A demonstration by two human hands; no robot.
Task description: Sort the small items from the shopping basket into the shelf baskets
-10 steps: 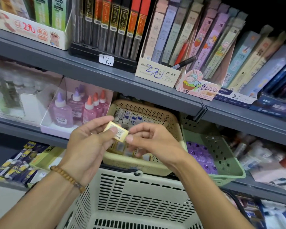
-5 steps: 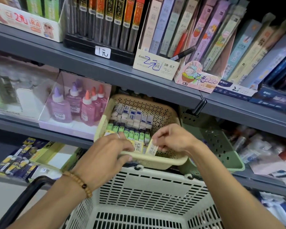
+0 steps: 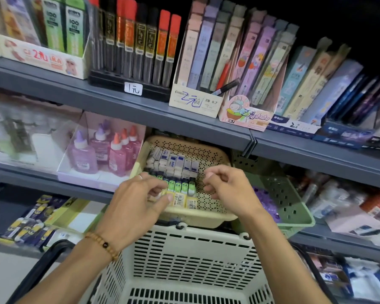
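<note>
A beige perforated shelf basket (image 3: pixel 198 218) holds rows of erasers: white-and-blue ones (image 3: pixel 173 161) at the back, green ones (image 3: pixel 180 185) in the middle, yellow ones (image 3: pixel 184 199) at the front. My left hand (image 3: pixel 138 202) reaches over the basket's front left. Its thumb and fingertips pinch a yellow eraser at the left end of the front row. My right hand (image 3: pixel 226 187) hovers over the basket's right side with loosely curled fingers and nothing in it. The white shopping basket (image 3: pixel 184 255) sits right below; its contents are hidden.
A green shelf basket (image 3: pixel 294 207) with purple items (image 3: pixel 266 200) stands right of the beige one. Glue bottles (image 3: pixel 101 152) stand in a box to the left. The shelf above (image 3: pixel 140 110) overhangs closely. A black handle (image 3: pixel 42 266) rises at the shopping basket's left.
The yellow eraser went from both hands into the beige basket's front row. My right hand let go and drew back to the right; my left hand moved onto the front row.
</note>
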